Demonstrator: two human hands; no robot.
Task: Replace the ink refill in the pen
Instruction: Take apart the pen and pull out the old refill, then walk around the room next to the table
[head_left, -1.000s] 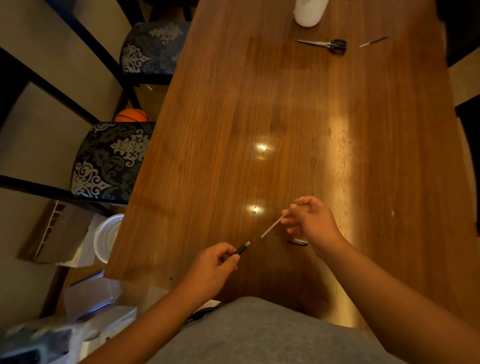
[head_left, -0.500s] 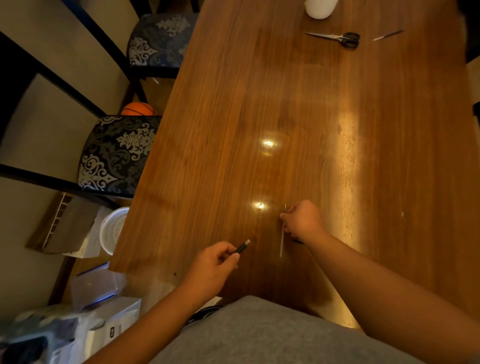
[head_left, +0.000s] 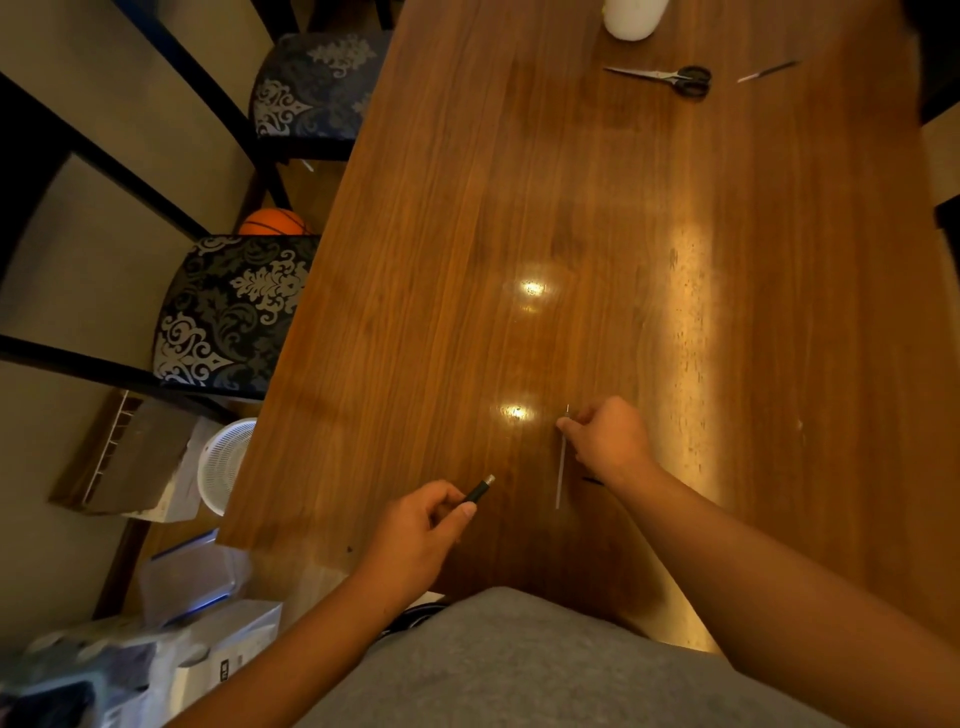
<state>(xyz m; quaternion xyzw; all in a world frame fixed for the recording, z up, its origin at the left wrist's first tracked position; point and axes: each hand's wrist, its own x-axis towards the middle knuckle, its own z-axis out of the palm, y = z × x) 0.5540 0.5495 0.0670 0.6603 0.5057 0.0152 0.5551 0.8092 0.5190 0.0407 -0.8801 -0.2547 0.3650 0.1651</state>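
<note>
Your left hand (head_left: 415, 530) grips the pen barrel (head_left: 479, 490) with its open end aimed at 1 o'clock, probably ready to receive the refill (head_left: 561, 467) that your right hand (head_left: 605, 439) pinches just beside it at 3 o'clock, while the scissors (head_left: 670, 78) and a thin stick (head_left: 766, 71) lie well apart at 12 to 1 o'clock on the table (head_left: 571, 208), unlikely to hinder.

A long wooden table (head_left: 571, 197) has a glossy top that reflects two bright light spots (head_left: 532, 287) and a warm streak nearer its right edge. Along its left edge, on a pale floor (head_left: 78, 234), stand a near chair (head_left: 228, 312) and a far chair (head_left: 311, 88), both dark with patterned seats. A basketball (head_left: 275, 223) lies between them. A white basket (head_left: 223, 462) and boxes (head_left: 130, 457) sit off the near left corner.
</note>
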